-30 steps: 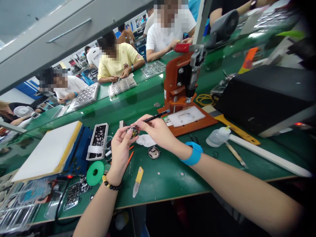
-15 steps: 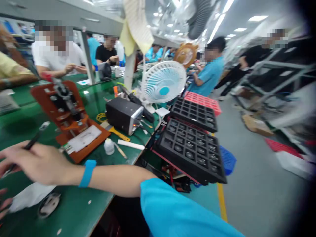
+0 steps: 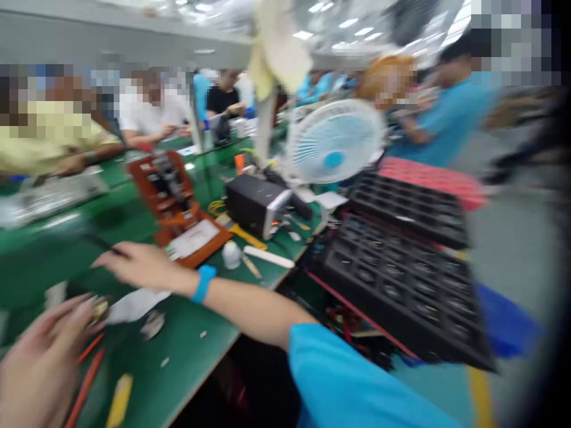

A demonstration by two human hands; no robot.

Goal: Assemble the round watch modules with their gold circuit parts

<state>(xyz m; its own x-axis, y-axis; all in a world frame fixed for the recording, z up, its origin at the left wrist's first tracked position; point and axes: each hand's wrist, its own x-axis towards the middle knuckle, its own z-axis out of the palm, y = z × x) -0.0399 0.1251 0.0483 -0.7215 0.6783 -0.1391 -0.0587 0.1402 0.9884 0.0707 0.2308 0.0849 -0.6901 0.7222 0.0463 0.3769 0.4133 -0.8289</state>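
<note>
My right hand, with a blue band at the wrist, is closed on a thin dark pen-like tool over the green bench. At the lower left, my left hand has its fingers around a small round metallic part, blurred by motion. A crumpled white sheet lies just below my right hand. Beside it is a round metallic disc. Orange-red sticks and a yellow object are near my left hand.
An orange press fixture, a black box, a small white bottle and a white fan stand on the bench. Black compartment trays are at the right. Several people are around the benches.
The view has turned left, so the bench and trays appear further right. More of my left hand shows, with the small metallic part in it. My right hand still holds the pen-like tool.
</note>
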